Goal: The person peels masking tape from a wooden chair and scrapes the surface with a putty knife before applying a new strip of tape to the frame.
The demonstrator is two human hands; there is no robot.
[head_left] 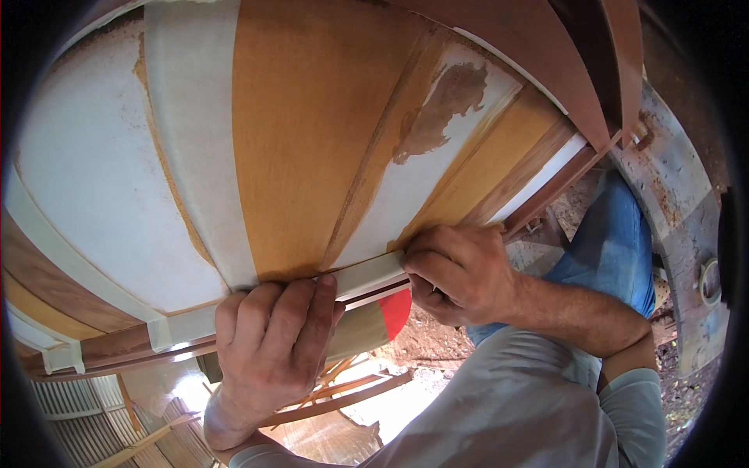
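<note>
A curved wooden hull [312,132] with bare orange planks and white filler patches fills the view. Pale masking tape [367,274] runs along its lower edge rail. My left hand [269,351] lies over the taped rail with its fingers together, hooked over the edge. My right hand [460,273] is further right on the same strip, fingers curled and pinching the tape against the rail. A beige cylinder with a red end [384,318] shows just under the rail between my hands. I cannot tell whether my left hand holds it.
More tape strips [191,117] cross the hull. A brown painted plank [546,62] and a rusty grey metal frame [679,203] stand at the right. My blue-trousered leg [616,242] rests on dirt ground. Thin wooden slats [343,394] lie below.
</note>
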